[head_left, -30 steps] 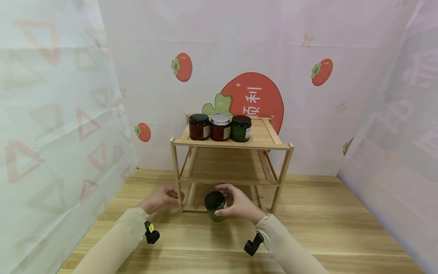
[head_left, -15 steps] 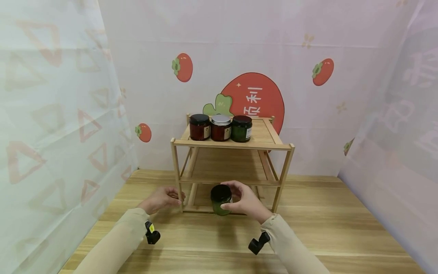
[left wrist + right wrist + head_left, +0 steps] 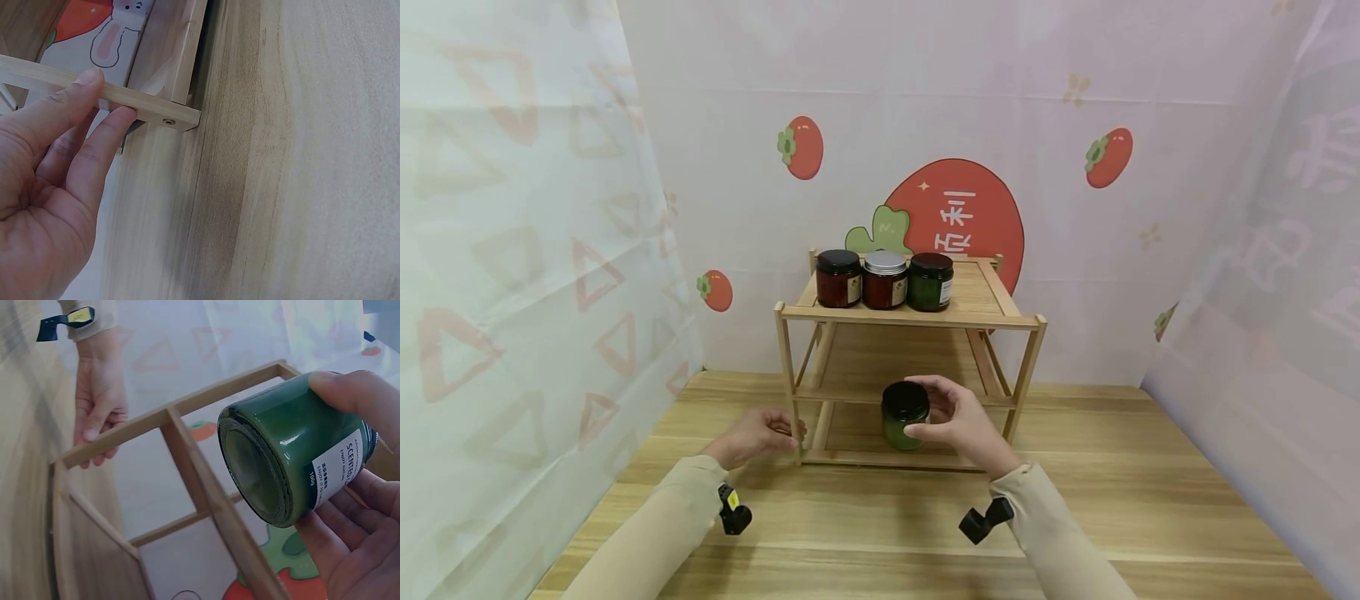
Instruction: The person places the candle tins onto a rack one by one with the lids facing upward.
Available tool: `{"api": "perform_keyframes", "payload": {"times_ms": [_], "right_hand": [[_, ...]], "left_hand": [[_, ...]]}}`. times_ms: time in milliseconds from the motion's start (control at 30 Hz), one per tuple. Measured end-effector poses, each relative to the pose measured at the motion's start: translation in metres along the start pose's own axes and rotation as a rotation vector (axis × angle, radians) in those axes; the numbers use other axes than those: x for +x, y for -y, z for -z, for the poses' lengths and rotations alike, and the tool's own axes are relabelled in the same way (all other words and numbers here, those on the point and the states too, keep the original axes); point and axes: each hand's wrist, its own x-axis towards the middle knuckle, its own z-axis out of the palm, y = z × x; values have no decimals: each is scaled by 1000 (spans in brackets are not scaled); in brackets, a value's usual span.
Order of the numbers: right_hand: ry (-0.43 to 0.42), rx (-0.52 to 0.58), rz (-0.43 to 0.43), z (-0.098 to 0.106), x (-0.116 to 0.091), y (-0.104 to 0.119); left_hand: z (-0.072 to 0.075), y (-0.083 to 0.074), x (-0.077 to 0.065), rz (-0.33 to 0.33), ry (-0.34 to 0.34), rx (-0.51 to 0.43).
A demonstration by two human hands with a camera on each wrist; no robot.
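My right hand [image 3: 958,421] grips a green glass jar [image 3: 904,429] with a black lid, thumb on one side and fingers on the other. The jar is in front of the wooden rack [image 3: 910,318], level with the gap above its lowest shelf. In the right wrist view the jar [image 3: 281,450] is tilted, its bottom and white label showing. At the rack's front left leg [image 3: 147,106], my left hand [image 3: 56,169] pinches the wood between thumb and fingers, low down near the table.
On the rack's top stand a dark red jar with a black lid [image 3: 838,283], a red jar with a silver lid [image 3: 884,283] and another green jar [image 3: 929,285]. The wood-grain table [image 3: 850,533] is enclosed by printed cloth walls [image 3: 730,167].
My right hand has carried the green jar up and to the right, away from the table towards the rack's lower opening. The left hand has stayed on the leg.
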Motion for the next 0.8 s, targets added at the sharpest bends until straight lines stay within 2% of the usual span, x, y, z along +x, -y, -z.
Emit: {"api": "perform_keyframes", "payload": {"times_ms": [367, 800], "right_hand": [[-81, -6, 112, 24, -7, 28], [-143, 38, 149, 55, -5, 74]], "left_hand": [[2, 3, 2, -7, 14, -7], [3, 4, 2, -8, 17, -28]]}}
